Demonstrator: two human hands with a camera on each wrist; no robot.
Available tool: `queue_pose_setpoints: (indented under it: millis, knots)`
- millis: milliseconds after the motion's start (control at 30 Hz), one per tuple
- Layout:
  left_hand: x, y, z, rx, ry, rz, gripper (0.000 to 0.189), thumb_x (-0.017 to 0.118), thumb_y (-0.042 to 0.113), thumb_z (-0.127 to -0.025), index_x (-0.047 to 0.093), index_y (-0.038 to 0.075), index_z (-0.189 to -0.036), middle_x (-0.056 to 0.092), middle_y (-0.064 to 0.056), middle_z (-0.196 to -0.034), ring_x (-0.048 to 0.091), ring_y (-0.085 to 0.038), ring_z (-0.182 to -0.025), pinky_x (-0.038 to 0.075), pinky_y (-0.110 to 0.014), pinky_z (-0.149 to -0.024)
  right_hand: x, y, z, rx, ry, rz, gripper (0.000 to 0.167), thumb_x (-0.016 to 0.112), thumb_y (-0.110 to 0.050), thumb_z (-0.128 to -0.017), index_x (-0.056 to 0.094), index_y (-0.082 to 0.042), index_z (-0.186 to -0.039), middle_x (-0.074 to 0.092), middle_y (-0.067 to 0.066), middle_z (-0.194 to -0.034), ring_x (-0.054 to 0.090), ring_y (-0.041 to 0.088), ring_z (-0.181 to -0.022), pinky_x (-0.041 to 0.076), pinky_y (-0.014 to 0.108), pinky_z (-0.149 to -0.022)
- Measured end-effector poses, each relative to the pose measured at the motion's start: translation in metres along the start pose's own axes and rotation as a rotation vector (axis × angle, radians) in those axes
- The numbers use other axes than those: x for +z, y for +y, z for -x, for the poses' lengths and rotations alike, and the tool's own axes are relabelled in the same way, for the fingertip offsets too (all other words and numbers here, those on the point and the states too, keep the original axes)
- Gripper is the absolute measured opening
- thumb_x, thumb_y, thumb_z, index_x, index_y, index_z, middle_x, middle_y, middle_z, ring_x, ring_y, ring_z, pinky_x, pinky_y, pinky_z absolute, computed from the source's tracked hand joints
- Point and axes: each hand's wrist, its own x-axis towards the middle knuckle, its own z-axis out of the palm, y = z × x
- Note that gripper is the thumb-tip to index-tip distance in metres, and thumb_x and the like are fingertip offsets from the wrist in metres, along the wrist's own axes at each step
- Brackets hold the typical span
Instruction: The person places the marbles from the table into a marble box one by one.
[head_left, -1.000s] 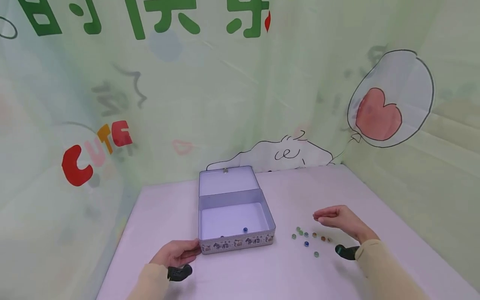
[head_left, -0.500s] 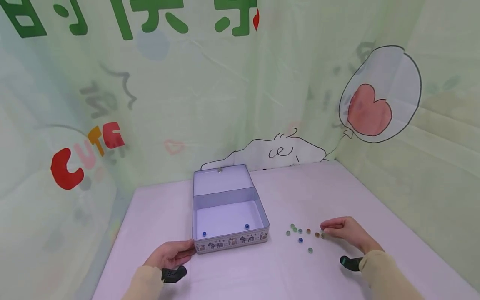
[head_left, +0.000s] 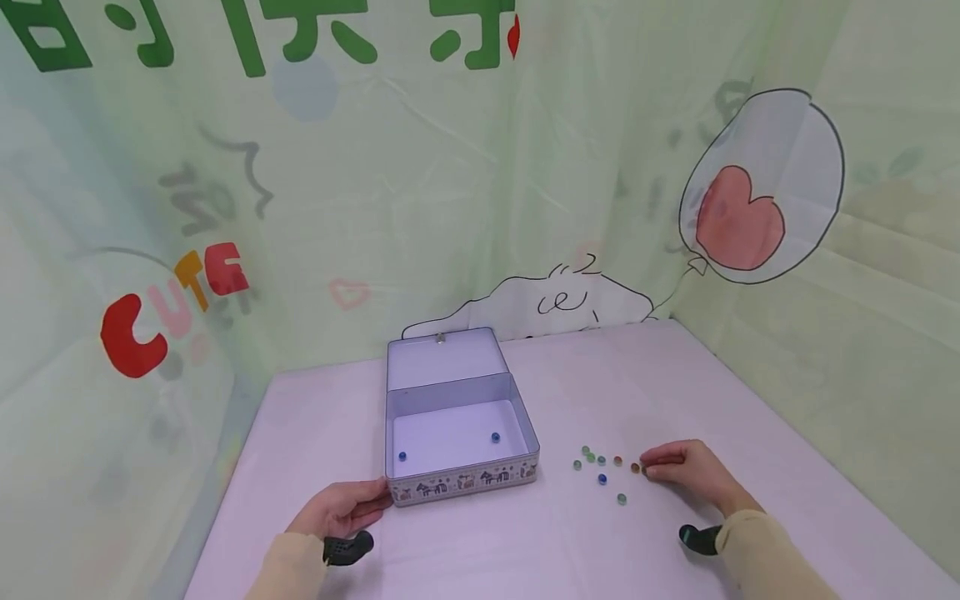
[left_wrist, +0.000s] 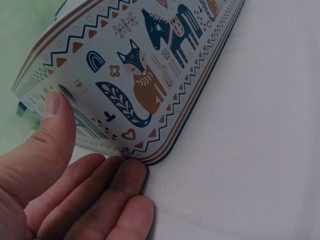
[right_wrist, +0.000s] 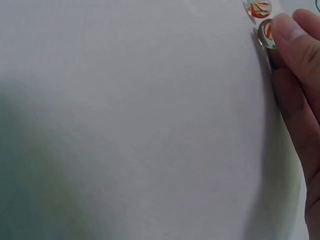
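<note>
My right hand point(head_left: 693, 471) is down on the table, with thumb and fingertips pinching a clear glass marble point(right_wrist: 267, 33) with an orange swirl. Right beside it lies another orange-swirled marble point(right_wrist: 259, 8). An opened tin box point(head_left: 474, 482) stands left of centre, its lid point(head_left: 447, 360) tipped back. Two blue marbles point(head_left: 496, 437) lie inside on its floor, well apart. At the tin's front left corner is my left hand point(head_left: 339, 509). In the left wrist view its thumb lies along the patterned side and its relaxed fingers point(left_wrist: 132, 175) touch the bottom corner.
Several more marbles lie loose between the tin and my right hand, among them a blue marble point(head_left: 602, 479) and a green marble point(head_left: 622, 499). A printed curtain point(head_left: 450, 208) closes off the table point(head_left: 525, 550) at the back and sides.
My right hand has come down from above the marbles to the rightmost one and pinches it. Inside the tin, the two blue marbles have rolled towards the back. My left hand stays at the corner.
</note>
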Motion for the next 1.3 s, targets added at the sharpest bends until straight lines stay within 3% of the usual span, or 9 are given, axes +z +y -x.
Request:
queue_pose_setpoints:
  millis: [233, 367, 567, 700, 800, 967, 1167, 1300]
  knots:
    - [0.001, -0.003, 0.0, -0.016, 0.034, 0.006, 0.034, 0.073, 0.012, -0.096, 0.069, -0.009, -0.121, 0.079, -0.015, -0.098, 0.076, -0.021, -0.088, 0.062, -0.042, -0.093, 0.005, -0.003, 0.001, 0.039, 0.045, 0.053, 0.035, 0.085, -0.018, -0.083, 0.076, -0.003, -0.113, 0.078, 0.012, -0.109, 0.073, 0.015, -0.097, 0.062, 0.03, -0.085]
    - [0.0, -0.006, -0.001, -0.018, 0.032, 0.006, 0.031, 0.072, 0.013, -0.096, 0.07, -0.008, -0.119, 0.079, -0.014, -0.096, 0.077, -0.02, -0.088, 0.062, -0.041, -0.093, -0.002, -0.01, 0.005, 0.048, 0.039, 0.029, 0.038, 0.083, -0.022, -0.086, 0.074, -0.003, -0.118, 0.077, 0.011, -0.112, 0.073, 0.013, -0.098, 0.062, 0.033, -0.088]
    - [-0.008, -0.005, -0.002, -0.013, 0.027, 0.007, 0.032, 0.074, 0.014, -0.095, 0.071, -0.006, -0.119, 0.079, -0.013, -0.097, 0.077, -0.02, -0.09, 0.062, -0.04, -0.093, -0.018, -0.03, 0.008, 0.013, 0.017, -0.034, 0.043, 0.075, -0.024, -0.095, 0.068, 0.002, -0.128, 0.075, 0.013, -0.12, 0.073, 0.01, -0.101, 0.061, 0.04, -0.096]
    - [-0.011, -0.003, -0.001, 0.001, 0.036, 0.001, 0.035, 0.074, 0.013, -0.095, 0.069, -0.008, -0.121, 0.079, -0.014, -0.098, 0.076, -0.021, -0.09, 0.062, -0.041, -0.093, -0.015, -0.042, 0.0, -0.019, 0.009, -0.035, 0.045, 0.074, -0.027, -0.095, 0.067, 0.001, -0.129, 0.075, 0.012, -0.121, 0.073, 0.01, -0.102, 0.056, 0.05, -0.103]
    - [-0.011, -0.001, 0.0, 0.004, 0.042, 0.0, 0.038, 0.074, 0.013, -0.095, 0.066, -0.01, -0.124, 0.079, -0.013, -0.097, 0.076, -0.022, -0.091, 0.061, -0.043, -0.095, -0.001, -0.059, -0.013, -0.056, 0.003, -0.039, 0.045, 0.074, -0.029, -0.095, 0.068, 0.0, -0.128, 0.075, 0.012, -0.121, 0.073, 0.014, -0.105, 0.054, 0.055, -0.106]
    - [-0.01, 0.001, 0.0, -0.004, 0.042, -0.002, 0.04, 0.074, 0.013, -0.095, 0.065, -0.011, -0.126, 0.078, -0.012, -0.097, 0.075, -0.021, -0.091, 0.061, -0.043, -0.096, 0.036, -0.104, -0.042, -0.125, -0.027, -0.079, 0.036, 0.074, -0.021, -0.095, 0.071, -0.001, -0.124, 0.075, 0.013, -0.119, 0.073, 0.021, -0.106, 0.057, 0.048, -0.102]
    - [-0.007, 0.001, -0.005, 0.004, 0.027, -0.008, 0.038, 0.074, 0.014, -0.095, 0.067, -0.01, -0.124, 0.078, -0.013, -0.099, 0.075, -0.021, -0.092, 0.061, -0.042, -0.094, 0.088, -0.164, -0.073, -0.197, -0.091, -0.126, 0.025, 0.077, -0.013, -0.092, 0.076, -0.005, -0.115, 0.078, 0.012, -0.112, 0.075, 0.022, -0.102, 0.059, 0.045, -0.099]
    - [-0.002, 0.0, -0.006, 0.011, -0.011, 0.0, 0.03, 0.073, 0.014, -0.096, 0.071, -0.006, -0.119, 0.079, -0.012, -0.099, 0.076, -0.019, -0.091, 0.062, -0.04, -0.094, 0.114, -0.191, -0.085, -0.243, -0.144, -0.127, 0.02, 0.077, -0.01, -0.091, 0.078, -0.007, -0.111, 0.078, 0.008, -0.11, 0.075, 0.019, -0.1, 0.06, 0.042, -0.098]
